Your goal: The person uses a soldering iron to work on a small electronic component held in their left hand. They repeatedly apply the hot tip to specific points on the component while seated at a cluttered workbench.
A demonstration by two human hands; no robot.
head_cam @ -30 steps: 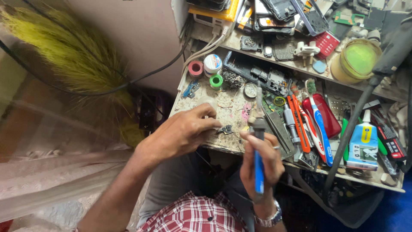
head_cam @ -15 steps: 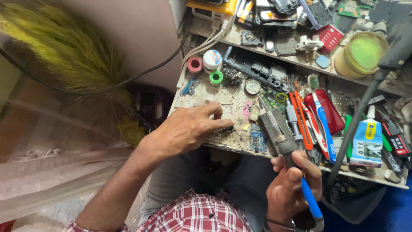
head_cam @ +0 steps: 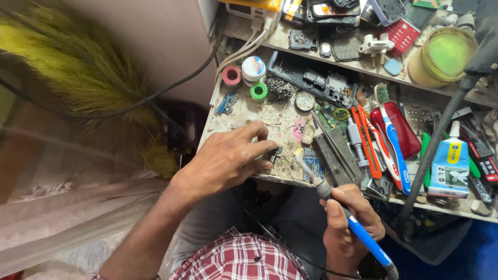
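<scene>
The right hand (head_cam: 345, 220) has angled the soldering iron (head_cam: 340, 210) toward the bench.

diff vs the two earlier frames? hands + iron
The right hand drew the blue-handled soldering iron back from the bench edge toward the body, then tilted its tip up toward the small part. The left hand stayed pinching that part on the workbench; grips and clutter unchanged.

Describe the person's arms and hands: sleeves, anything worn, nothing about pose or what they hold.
Both forearms are bare, with no sleeves reaching them and no gloves. The left hand shows no ring or band. The right hand shows no ring either; its wrist sits at the frame's bottom edge, so a watch or band cannot be confirmed. A red-and-white checked shirt covers the torso.
</scene>
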